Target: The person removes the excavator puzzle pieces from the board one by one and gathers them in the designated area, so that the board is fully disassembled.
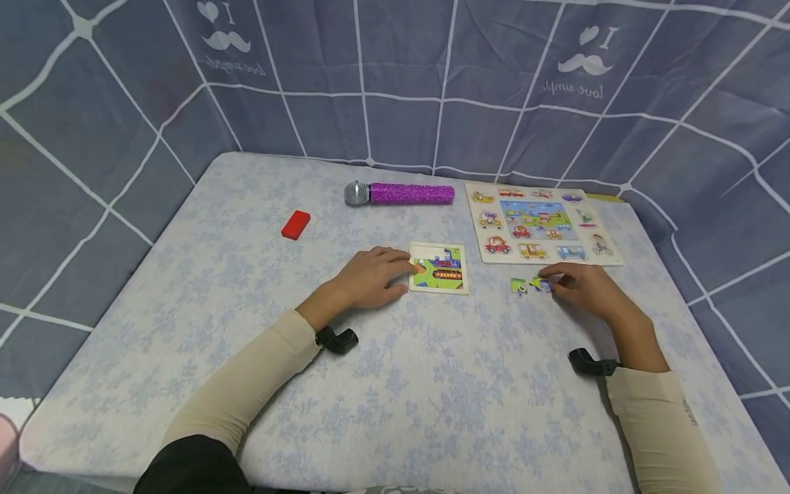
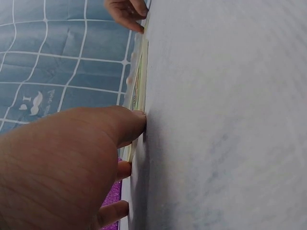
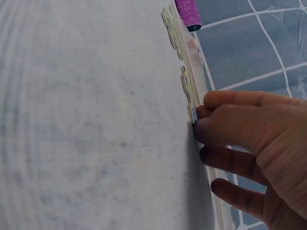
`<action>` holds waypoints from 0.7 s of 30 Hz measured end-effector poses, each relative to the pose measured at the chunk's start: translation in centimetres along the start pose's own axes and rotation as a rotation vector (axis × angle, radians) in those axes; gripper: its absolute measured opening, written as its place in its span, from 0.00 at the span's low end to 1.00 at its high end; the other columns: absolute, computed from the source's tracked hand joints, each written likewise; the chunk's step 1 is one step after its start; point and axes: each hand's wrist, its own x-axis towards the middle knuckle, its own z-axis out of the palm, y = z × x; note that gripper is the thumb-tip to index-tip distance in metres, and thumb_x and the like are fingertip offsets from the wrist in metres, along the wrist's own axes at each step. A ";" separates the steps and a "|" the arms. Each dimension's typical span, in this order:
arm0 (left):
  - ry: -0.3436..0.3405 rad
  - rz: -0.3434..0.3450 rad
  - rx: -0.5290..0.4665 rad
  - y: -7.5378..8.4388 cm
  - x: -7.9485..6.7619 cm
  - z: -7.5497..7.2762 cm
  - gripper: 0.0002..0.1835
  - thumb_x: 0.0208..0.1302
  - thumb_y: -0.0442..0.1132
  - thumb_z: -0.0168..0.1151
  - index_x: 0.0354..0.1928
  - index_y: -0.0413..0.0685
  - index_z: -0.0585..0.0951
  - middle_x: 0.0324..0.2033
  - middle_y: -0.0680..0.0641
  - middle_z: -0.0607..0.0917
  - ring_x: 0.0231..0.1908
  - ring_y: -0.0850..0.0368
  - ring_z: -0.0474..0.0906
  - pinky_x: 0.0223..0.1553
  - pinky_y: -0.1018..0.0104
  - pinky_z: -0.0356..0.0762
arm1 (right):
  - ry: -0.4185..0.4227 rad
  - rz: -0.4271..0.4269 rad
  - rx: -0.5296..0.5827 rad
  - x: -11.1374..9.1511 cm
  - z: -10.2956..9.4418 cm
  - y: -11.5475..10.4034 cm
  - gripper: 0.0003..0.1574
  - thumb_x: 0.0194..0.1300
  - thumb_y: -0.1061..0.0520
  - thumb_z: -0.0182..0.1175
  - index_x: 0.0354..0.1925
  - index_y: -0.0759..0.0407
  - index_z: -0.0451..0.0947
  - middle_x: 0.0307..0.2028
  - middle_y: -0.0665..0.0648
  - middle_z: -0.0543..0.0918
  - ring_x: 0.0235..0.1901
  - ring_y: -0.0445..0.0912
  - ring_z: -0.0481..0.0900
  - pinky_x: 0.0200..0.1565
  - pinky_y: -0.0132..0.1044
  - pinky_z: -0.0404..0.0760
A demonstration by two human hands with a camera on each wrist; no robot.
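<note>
In the head view a small jigsaw puzzle tray (image 1: 438, 245) with a pale frame lies mid-table. A green and blue picture of a vehicle partly fills it. My left hand (image 1: 370, 278) rests at its left edge, index fingertip over the frame and thumb low at the near corner. To the right, my right hand (image 1: 583, 289) pinches the right end of a jigsaw piece (image 1: 540, 284) lying on the cloth. A second jigsaw piece (image 1: 518, 286) lies just left of it. The right wrist view shows both pieces edge-on, with my thumb (image 3: 216, 127) at the nearer one.
Behind the right hand lies a larger picture board (image 1: 487, 255) with vehicle shapes. A purple glittery microphone (image 1: 410, 194) lies at the back, and a red block (image 1: 296, 225) sits at the left. A grey-blue curtain (image 1: 401, 62) hangs along the table's back and sides.
</note>
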 end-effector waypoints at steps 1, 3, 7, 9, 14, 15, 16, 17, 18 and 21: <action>0.000 0.000 -0.002 0.0 0.0 0.0 0.24 0.76 0.53 0.55 0.71 0.61 0.74 0.72 0.49 0.69 0.71 0.43 0.61 0.62 0.41 0.67 | 0.009 -0.015 0.014 0.0 0.1 0.2 0.18 0.59 0.71 0.68 0.49 0.65 0.85 0.43 0.65 0.85 0.37 0.55 0.83 0.37 0.49 0.79; -0.001 0.001 -0.005 0.0 -0.1 0.0 0.24 0.76 0.53 0.55 0.71 0.61 0.74 0.72 0.49 0.69 0.71 0.43 0.61 0.62 0.40 0.66 | 0.026 -0.039 0.040 -0.1 0.3 0.5 0.16 0.59 0.71 0.69 0.47 0.66 0.84 0.44 0.64 0.82 0.38 0.55 0.80 0.39 0.48 0.78; 0.005 0.002 -0.008 0.0 -0.1 -0.1 0.24 0.76 0.52 0.55 0.71 0.61 0.74 0.72 0.48 0.69 0.71 0.43 0.61 0.62 0.40 0.66 | 0.043 -0.047 0.051 0.0 0.4 0.8 0.13 0.59 0.70 0.70 0.44 0.65 0.85 0.43 0.62 0.79 0.38 0.52 0.76 0.38 0.44 0.75; 0.003 -0.002 -0.007 0.1 -0.2 -0.1 0.24 0.76 0.52 0.55 0.71 0.61 0.74 0.72 0.48 0.69 0.71 0.43 0.61 0.62 0.40 0.66 | 0.036 -0.026 0.055 0.0 0.3 0.8 0.12 0.60 0.69 0.69 0.44 0.64 0.85 0.43 0.62 0.79 0.39 0.51 0.75 0.37 0.44 0.74; 0.000 -0.005 -0.005 0.0 -0.2 -0.1 0.25 0.76 0.53 0.54 0.71 0.61 0.73 0.72 0.49 0.68 0.71 0.43 0.61 0.62 0.40 0.66 | 0.009 0.007 0.060 0.0 0.2 0.7 0.14 0.60 0.70 0.67 0.46 0.65 0.84 0.44 0.62 0.78 0.39 0.52 0.74 0.38 0.44 0.74; 0.002 -0.003 -0.005 0.0 -0.2 -0.1 0.24 0.76 0.53 0.54 0.71 0.61 0.73 0.72 0.49 0.68 0.71 0.43 0.61 0.62 0.41 0.66 | 0.005 0.011 0.064 0.0 0.2 0.7 0.15 0.60 0.70 0.67 0.47 0.65 0.84 0.44 0.62 0.78 0.40 0.52 0.74 0.38 0.44 0.74; 0.005 0.000 -0.004 0.0 -0.1 0.0 0.24 0.76 0.53 0.54 0.71 0.61 0.73 0.72 0.49 0.68 0.71 0.43 0.61 0.62 0.41 0.66 | 0.002 0.012 0.069 0.0 0.1 0.7 0.15 0.60 0.70 0.67 0.48 0.65 0.84 0.44 0.62 0.79 0.40 0.52 0.75 0.39 0.44 0.74; 0.007 0.003 -0.001 0.0 -0.1 0.0 0.24 0.76 0.53 0.54 0.71 0.61 0.74 0.72 0.49 0.68 0.71 0.43 0.61 0.62 0.41 0.66 | -0.001 0.014 0.075 0.0 0.0 0.7 0.16 0.61 0.70 0.67 0.49 0.66 0.84 0.44 0.62 0.79 0.40 0.53 0.75 0.40 0.44 0.74; 0.009 0.004 -0.002 0.0 -0.1 0.0 0.24 0.76 0.53 0.55 0.71 0.61 0.74 0.72 0.49 0.69 0.70 0.43 0.62 0.62 0.41 0.66 | -0.004 0.015 0.081 0.0 -0.1 0.6 0.17 0.61 0.69 0.67 0.50 0.66 0.83 0.44 0.62 0.79 0.40 0.53 0.75 0.41 0.44 0.73; 0.010 0.001 -0.002 0.0 0.0 0.1 0.24 0.76 0.53 0.54 0.70 0.61 0.74 0.72 0.49 0.69 0.70 0.44 0.62 0.62 0.41 0.66 | 0.000 -0.002 0.102 0.1 -0.3 0.4 0.18 0.63 0.68 0.66 0.53 0.66 0.82 0.44 0.62 0.80 0.40 0.53 0.76 0.42 0.47 0.73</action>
